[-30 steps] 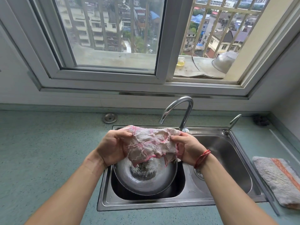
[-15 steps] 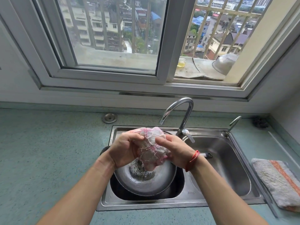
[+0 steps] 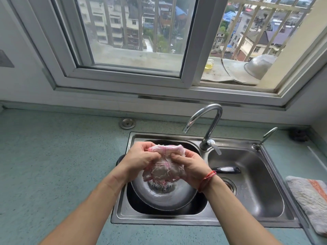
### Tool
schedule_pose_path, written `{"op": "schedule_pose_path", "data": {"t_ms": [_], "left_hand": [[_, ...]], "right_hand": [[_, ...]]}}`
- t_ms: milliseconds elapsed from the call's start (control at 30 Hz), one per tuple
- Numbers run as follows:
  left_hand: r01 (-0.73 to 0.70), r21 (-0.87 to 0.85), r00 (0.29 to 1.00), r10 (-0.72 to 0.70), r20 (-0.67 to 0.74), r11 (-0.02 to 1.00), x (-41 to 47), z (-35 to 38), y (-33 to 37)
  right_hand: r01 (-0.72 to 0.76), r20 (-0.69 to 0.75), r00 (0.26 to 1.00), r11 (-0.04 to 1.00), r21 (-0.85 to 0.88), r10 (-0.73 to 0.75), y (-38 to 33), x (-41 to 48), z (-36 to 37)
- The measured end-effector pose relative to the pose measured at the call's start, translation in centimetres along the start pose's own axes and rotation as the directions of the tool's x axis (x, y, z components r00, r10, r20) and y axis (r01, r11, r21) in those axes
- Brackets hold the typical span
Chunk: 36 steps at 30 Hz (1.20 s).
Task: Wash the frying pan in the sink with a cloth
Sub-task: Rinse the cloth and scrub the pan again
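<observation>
Left hand (image 3: pixel 139 159) and right hand (image 3: pixel 192 167) both gripping bunched pink-white cloth (image 3: pixel 166 169), above steel frying pan (image 3: pixel 164 198) in left basin of sink (image 3: pixel 159 221), pan handle (image 3: pixel 226 169) reaching into right basin

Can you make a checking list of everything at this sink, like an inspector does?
Surface: green speckled countertop with a steel double sink.
Job's things: frying pan sits in the left basin, black handle over the right basin; cloth bunched up above the pan.
Clutter: striped towel on the counter at right; round metal cap near the wall; dark thing in the back corner, too blurry to name.
Hands: left hand and right hand both grip the cloth.
Cables: nothing seen.
Surroundings: faucet, window, upturned metal bowl on the outside ledge.
</observation>
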State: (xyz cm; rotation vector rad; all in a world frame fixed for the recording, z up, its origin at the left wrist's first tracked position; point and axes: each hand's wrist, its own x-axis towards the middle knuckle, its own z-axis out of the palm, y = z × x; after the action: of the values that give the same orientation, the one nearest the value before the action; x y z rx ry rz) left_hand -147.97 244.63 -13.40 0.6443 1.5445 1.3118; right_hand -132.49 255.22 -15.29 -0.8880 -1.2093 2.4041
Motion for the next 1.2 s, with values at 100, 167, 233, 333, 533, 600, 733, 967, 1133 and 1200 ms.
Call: {"op": "schedule_pose_path", "data": {"t_ms": [100, 167, 233, 333, 533, 600, 733, 967, 1133, 1200], "left_hand": [[0.008, 0.102, 0.997, 0.000, -0.074, 0.995, 0.5, -0.4, -1.6], [0.028, 0.134, 0.996, -0.017, -0.085, 0.991, 0.8, -0.7, -3.0], [0.066, 0.127, 0.994, -0.054, -0.097, 0.990, 1.1, -1.1, -4.5], [0.129, 0.128, 0.984, -0.110, -0.142, 0.983, 1.7, -2.0, -6.9], [0.255, 0.211, 0.918, -0.167, -0.360, 0.944, 3.1, -5.4, -11.7], [0.275, 0.279, 0.880, -0.124, -0.458, 0.920, 3.7, -6.5, -12.8], [0.320, 0.380, 0.779, -0.012, -0.627, 0.868, 4.7, -8.3, -12.8], [0.407, 0.481, 0.748, 0.019, -0.663, 0.776, 6.8, -10.7, -14.3], [0.416, 0.584, 0.810, 0.007, -0.587, 0.697, 7.7, -10.3, -15.0], [0.395, 0.643, 0.835, 0.035, -0.549, 0.656, 8.1, -10.2, -14.9]], "right_hand": [[-0.053, -0.043, 0.998, 0.996, 0.068, 0.056, 0.9, 0.6, -0.2], [-0.147, -0.082, 0.985, 0.987, 0.070, 0.152, 1.9, 1.2, -0.8], [-0.243, -0.104, 0.962, 0.965, 0.100, 0.253, 3.0, 1.8, -1.3], [-0.340, -0.126, 0.916, 0.905, 0.254, 0.380, 4.6, 2.2, -2.3], [-0.357, -0.209, 0.881, 0.887, 0.294, 0.424, 6.1, 4.1, -5.2], [-0.324, -0.248, 0.877, 0.887, 0.329, 0.413, 6.4, 5.2, -6.0], [-0.236, -0.405, 0.855, 0.937, 0.256, 0.326, 7.1, 7.5, -7.3], [-0.032, -0.426, 0.843, 0.761, -0.648, -0.327, 9.9, 10.1, -6.9], [-0.022, -0.022, 1.000, -0.092, -0.996, -0.003, 16.0, 11.2, -8.0], [-0.030, -0.042, 0.998, -0.227, -0.974, 0.045, 17.2, 11.2, -8.3]]}}
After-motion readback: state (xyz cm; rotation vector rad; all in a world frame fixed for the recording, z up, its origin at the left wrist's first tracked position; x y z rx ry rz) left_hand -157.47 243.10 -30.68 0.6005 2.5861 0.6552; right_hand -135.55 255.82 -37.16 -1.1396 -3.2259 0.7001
